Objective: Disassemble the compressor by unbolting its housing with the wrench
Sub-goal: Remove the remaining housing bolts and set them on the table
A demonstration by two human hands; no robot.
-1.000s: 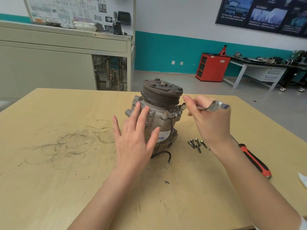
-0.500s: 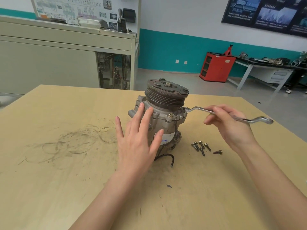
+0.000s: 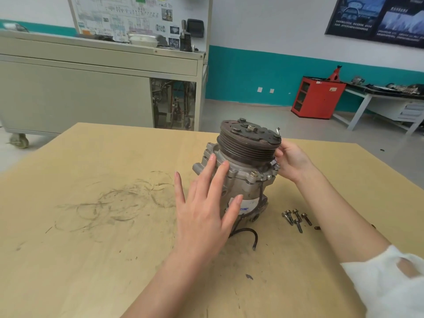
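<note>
- While the compressor (image 3: pixel 252 191) stands upright near the middle of the bench (image 3: pixel 91 260), pulley (image 3: pixel 247 145) uppermost, the left hand (image 3: pixel 204 216) presses flat against its housing (image 3: pixel 236 184), fingers (image 3: pixel 212 171) straight and spread.
- The right hand (image 3: pixel 292 160) reaches round the far right side; its fingers are hidden behind the pulley, so their grip cannot be told. A sliver of metal, likely the wrench (image 3: pixel 278 131), pokes up there.
- Loose bolts (image 3: pixel 296 218) lie just right of the base.
- Risk: an open palm only braces. A hard pull could tip or spin the top-heavy unit, slip the wrench off a bolt head, or scatter the loose bolts.
</note>
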